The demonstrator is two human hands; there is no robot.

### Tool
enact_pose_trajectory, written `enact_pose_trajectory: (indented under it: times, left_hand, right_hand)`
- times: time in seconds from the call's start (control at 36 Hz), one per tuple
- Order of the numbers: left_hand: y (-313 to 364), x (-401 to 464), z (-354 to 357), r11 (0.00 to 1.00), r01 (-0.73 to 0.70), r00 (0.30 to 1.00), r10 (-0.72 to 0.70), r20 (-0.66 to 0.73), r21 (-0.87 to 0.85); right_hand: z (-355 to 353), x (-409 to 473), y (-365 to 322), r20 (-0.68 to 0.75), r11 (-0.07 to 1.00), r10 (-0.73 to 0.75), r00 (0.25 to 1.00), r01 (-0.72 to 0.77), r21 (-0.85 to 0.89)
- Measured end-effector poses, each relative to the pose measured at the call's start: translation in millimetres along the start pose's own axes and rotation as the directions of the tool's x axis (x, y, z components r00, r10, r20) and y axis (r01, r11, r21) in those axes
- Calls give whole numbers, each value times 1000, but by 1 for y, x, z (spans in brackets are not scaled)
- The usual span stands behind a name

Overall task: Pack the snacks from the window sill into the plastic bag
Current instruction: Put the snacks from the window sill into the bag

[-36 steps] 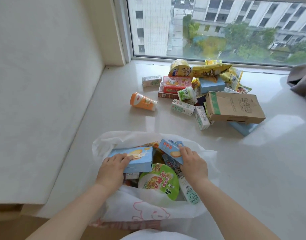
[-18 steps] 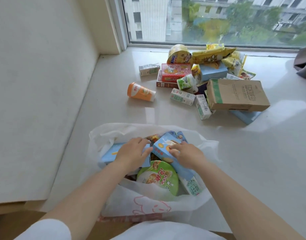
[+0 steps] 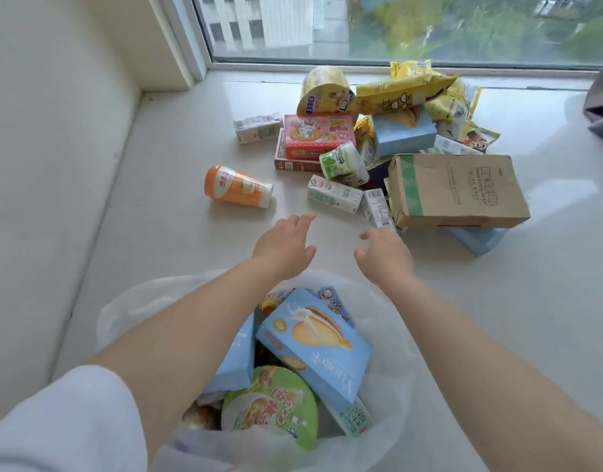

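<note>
Snacks lie heaped on the far right of the window sill, and the plastic bag sits open at the near edge, already holding a blue biscuit box and a green-lidded noodle bowl. Both hands hang over the sill between bag and heap, holding nothing. The left hand has its fingers straight and loosely spread; the right hand has its fingers slightly bent and apart, just beside the near end of a small upright-lying carton.

The 2 nearest pieces are small milk cartons: light, stiff-sided, probably easy to pinch across the narrow faces, 1 per hand. The orange cup, lying on its side well left of the heap, looks smooth and may roll; a wrap round its middle should serve. The brown cardboard box is the bulkiest, dented and likely to need both hands at its short ends. The yellow foil bags at the far side are soft, crushable and slippery, best taken by a gathered edge and laid on top last.
</note>
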State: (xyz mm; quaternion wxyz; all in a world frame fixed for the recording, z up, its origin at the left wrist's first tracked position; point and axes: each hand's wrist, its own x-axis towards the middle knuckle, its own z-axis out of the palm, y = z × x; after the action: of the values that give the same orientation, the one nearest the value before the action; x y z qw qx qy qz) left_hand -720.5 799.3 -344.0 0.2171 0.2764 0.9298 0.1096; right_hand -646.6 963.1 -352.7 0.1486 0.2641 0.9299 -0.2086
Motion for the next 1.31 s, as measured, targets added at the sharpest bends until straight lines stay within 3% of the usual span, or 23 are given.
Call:
enact_pose_trajectory:
  times: [0.19, 0.31, 0.44, 0.64, 0.78, 0.92, 1.14, 1.31]
  left_hand:
    - [4, 80, 8, 988, -50, 998, 44, 47, 145]
    - [9, 116, 18, 963, -165, 986, 159, 45, 215]
    - [13, 153, 31, 932, -247, 969, 243, 51, 266]
    - [10, 178, 41, 911, -186, 980, 199, 0, 368]
    - [13, 189, 49, 908, -177, 976, 212, -52, 381]
    - [13, 198, 46, 901, -191, 978, 209, -3, 389]
    - [19, 194, 48, 957, -105, 990, 76, 116, 272]
    - [22, 187, 56, 980, -24, 994, 4, 106, 196]
  right_hand:
    - [4, 64, 3, -36, 996, -28, 999, 25, -87]
    - [16, 89, 11, -94, 982, -108, 990, 92, -162]
    - [24, 109, 38, -105, 990, 7, 994, -21, -137]
    - [22, 120, 62, -135, 977, 80, 988, -105, -187]
    - [25, 127, 68, -160, 984, 77, 984, -101, -147]
    - [17, 138, 74, -260, 992, 100, 960, -116, -45]
    - [5, 163, 88, -303, 976, 174, 937, -206, -78]
    - [-11, 185, 88, -324, 954, 273, 906, -298, -26]
